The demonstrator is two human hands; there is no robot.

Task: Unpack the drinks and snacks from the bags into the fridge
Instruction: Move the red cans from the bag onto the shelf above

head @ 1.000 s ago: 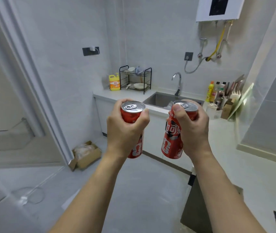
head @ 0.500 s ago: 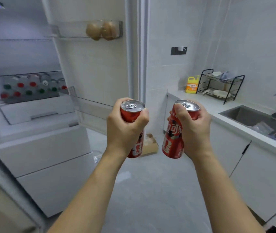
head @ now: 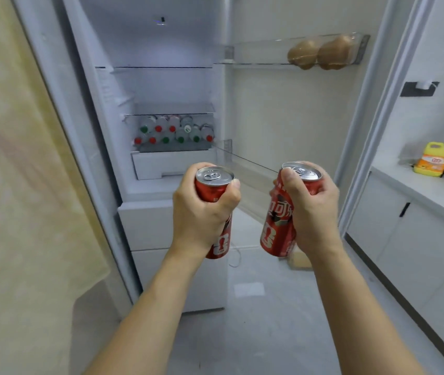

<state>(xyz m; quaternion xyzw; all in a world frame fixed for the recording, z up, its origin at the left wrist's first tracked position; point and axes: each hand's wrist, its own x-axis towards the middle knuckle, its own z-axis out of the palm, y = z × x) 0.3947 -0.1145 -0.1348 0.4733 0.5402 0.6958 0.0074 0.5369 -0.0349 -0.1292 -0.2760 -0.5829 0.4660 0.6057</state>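
Drinks are partway into the tall white open fridge [head: 158,85]: a row of clear plastic bottles with red and green caps [head: 173,131] already lies on its lower glass shelf, and two brown rounded items [head: 321,54] — I cannot tell what they are — sit in the clear upper door rack [head: 242,51] near its outer end. Two cans are not yet stowed. The left hand [head: 202,212] has its fingers [head: 233,196] wrapped tightly around the upper half of a red aluminium drink can with a silver top [head: 214,185], held upright just in front of the fridge's white lower drawer front [head: 145,226]. The right hand [head: 312,209] grasps a second red aluminium can printed with white lettering [head: 277,226] the same way, thumb over its rim, tilted slightly inward, out in front of the clear lower door rack [head: 245,163]. Both forearms reach forward side by side, the cans near each other but apart. No bags or snacks show, so what remains in them cannot be judged; the glass shelf above the bottles and the lower door rack look free to take cans — likely the next placing spots. On the tabletop at the far right stands a yellow detergent jug [head: 436,162].
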